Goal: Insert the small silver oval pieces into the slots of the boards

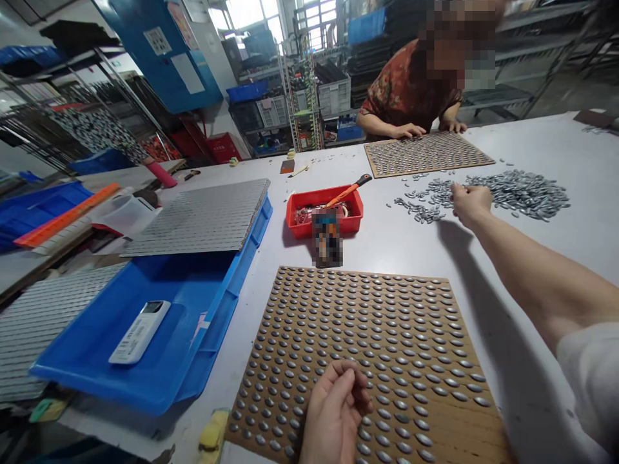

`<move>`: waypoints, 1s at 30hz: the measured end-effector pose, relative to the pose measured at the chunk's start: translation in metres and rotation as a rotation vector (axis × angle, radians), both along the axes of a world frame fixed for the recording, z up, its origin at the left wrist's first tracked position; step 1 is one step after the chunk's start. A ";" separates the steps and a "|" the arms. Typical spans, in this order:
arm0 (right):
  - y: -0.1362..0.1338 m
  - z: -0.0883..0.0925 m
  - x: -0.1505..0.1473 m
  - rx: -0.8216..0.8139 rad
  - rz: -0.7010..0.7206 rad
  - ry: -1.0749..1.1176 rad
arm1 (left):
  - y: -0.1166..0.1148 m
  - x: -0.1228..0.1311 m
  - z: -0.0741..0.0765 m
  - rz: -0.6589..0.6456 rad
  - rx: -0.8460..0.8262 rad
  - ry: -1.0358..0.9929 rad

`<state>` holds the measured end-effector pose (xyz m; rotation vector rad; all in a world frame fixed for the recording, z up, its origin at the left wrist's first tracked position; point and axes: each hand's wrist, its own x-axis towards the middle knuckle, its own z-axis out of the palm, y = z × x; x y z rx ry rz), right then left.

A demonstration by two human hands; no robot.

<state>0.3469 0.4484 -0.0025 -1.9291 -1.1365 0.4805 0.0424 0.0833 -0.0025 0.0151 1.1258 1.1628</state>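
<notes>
A brown board (372,348) studded with rows of small oval metal pieces lies in front of me. My left hand (334,412) rests on its near edge with fingers curled in a loose pinch; what they hold, if anything, is hidden. My right hand (470,203) reaches far out to a heap of loose grey metal pieces (507,190) on the white table (541,154), its fingers closed over some at the heap's left edge.
A red tray (323,212) with an orange-handled tool sits behind the board. A blue bin (159,322) on the left holds a white remote (140,330) and carries a grey sheet. Across the table a person (411,90) works at a second board (425,153).
</notes>
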 end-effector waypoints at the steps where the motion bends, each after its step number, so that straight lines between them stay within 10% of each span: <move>1: -0.006 0.004 -0.004 0.016 0.002 0.069 | 0.001 0.002 0.002 -0.010 0.010 -0.006; 6: -0.063 0.031 -0.034 0.129 0.144 0.362 | 0.010 0.020 0.013 -0.032 0.051 -0.121; 11: -0.189 0.046 -0.074 0.152 0.410 0.482 | 0.018 0.058 0.018 -0.095 0.021 -0.351; 17: -0.337 0.027 -0.113 0.339 0.891 -0.021 | 0.003 0.094 0.026 -0.122 0.016 -0.597; 30: -0.410 0.009 -0.164 0.657 0.837 -0.293 | -0.041 0.058 0.010 -0.071 0.039 -0.849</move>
